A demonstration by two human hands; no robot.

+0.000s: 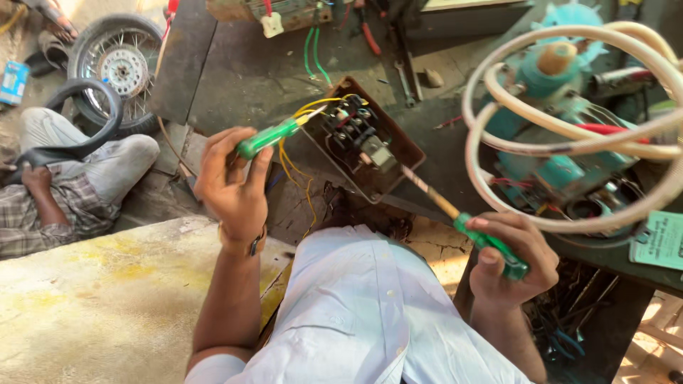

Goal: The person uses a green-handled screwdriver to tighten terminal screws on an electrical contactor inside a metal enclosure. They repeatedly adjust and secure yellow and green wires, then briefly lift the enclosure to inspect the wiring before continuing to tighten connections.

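Note:
A brown open switch box [398,142] lies tilted on the dark workbench [235,71], with black electrical parts and yellow wires [292,167] inside. My left hand [231,181] grips a green-handled screwdriver [274,135] whose tip reaches the parts at the box's left corner. My right hand [512,259] grips a second green-handled screwdriver [491,245]; its long shaft points up-left to the box's lower edge. My white shirt [370,313] fills the bottom centre.
A teal motor [562,121] wrapped in loops of cream cable [569,139] stands at the right. Another person [64,185] sits on the floor at left holding a tyre, beside a spoked wheel [121,67]. Pliers and spanners lie at the bench's far edge.

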